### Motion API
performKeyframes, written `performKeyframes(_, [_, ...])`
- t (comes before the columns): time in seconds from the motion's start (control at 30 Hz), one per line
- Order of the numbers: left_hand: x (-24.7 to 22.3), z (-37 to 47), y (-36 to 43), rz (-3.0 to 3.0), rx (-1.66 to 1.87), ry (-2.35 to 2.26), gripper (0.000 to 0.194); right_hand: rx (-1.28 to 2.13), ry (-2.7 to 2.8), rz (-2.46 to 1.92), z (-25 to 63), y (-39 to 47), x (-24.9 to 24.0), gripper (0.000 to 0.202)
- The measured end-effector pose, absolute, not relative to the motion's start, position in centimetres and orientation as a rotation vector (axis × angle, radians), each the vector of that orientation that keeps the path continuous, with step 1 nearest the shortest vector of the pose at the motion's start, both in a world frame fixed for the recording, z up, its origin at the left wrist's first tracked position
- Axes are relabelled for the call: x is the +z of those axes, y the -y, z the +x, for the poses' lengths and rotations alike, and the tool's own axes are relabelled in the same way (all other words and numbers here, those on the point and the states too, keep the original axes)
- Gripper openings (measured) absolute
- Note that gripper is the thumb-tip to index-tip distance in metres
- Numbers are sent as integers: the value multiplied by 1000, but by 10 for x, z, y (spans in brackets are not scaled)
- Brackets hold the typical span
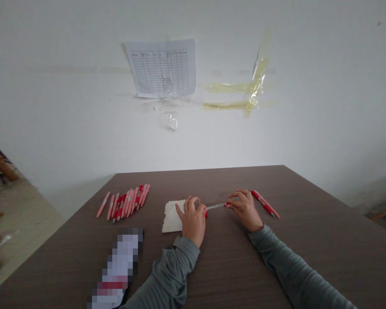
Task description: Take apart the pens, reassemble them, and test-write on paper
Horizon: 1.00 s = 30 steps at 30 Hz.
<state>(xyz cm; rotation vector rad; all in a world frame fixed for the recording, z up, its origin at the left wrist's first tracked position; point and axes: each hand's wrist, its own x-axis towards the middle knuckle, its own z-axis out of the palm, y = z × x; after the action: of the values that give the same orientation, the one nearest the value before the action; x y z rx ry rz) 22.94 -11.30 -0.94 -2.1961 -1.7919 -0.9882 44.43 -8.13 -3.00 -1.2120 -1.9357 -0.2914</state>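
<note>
My left hand (pixel 194 219) is closed in a pinch on a red pen piece (pixel 206 213), mostly covered by the fingers, beside a cream-coloured paper (pixel 173 216) with ragged edges. A thin clear pen refill (pixel 216 206) spans the gap between my two hands. At its other end, the fingers of my right hand (pixel 244 208) pinch a small red pen part (pixel 227 205). Just right of that hand lie a red pen (pixel 262 202) and a pink one (pixel 274 209), side by side and touching.
Several pink and red pens (pixel 128 201) lie in a row at the table's left. Nearer, a pixelated object (pixel 117 266) rests beside my left forearm. The brown table (pixel 231 266) meets a white wall bearing a taped printed sheet (pixel 162 68).
</note>
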Motion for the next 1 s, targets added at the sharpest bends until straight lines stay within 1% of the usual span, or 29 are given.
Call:
performKeyframes(0.13, [-12, 229, 111, -2191, -1016, 1775, 20, -261, 1934, -1174, 444, 83, -27, 12])
performKeyframes(0.23, [-13, 227, 110, -2224, -1038, 1727, 23, -225, 1936, -1157, 443, 84, -24, 13])
performKeyframes(0.4, [-12, 227, 110, -2248, -1054, 1683, 13, -190, 1944, -1148, 443, 85, -23, 14])
performKeyframes(0.83, [-12, 225, 110, -2232, -1031, 1667, 20, -156, 1954, -1152, 447, 82, -26, 16])
performKeyframes(1.0, [-9, 226, 111, -2236, -1024, 1672, 13, -148, 1955, -1146, 446, 82, -27, 15])
